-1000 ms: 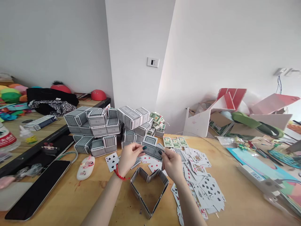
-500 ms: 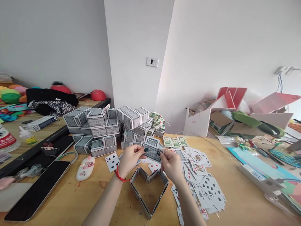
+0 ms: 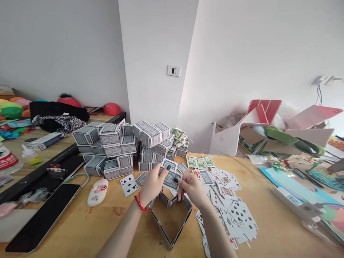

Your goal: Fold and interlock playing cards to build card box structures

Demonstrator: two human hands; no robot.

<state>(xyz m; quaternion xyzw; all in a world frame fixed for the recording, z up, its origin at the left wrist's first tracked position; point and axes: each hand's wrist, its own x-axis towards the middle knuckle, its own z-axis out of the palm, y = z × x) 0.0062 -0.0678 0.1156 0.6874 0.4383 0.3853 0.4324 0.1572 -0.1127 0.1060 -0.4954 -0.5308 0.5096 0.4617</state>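
Between my hands are blue-grey patterned playing cards, held just above the far side of a heart-shaped card frame. My left hand pinches them at the left, thumb on top. My right hand grips their right edge, its thumb on the patterned back. One card's upper part stands up behind the lower one; whether they are joined I cannot tell. The frame stands on edge on the wooden table. A five of spades lies face up left of my left hand. Loose cards spread out right of my right hand.
Folded card blocks are stacked at the back, beside green card pieces. On the left lie a decorated white computer mouse and a dark phone-like slab. A power strip and cardboard boxes are on the right.
My hands have come closer together, and the held cards have tilted and shifted slightly toward me. My left thumb now presses on the cards' upper face. The heart-shaped frame stays in place.
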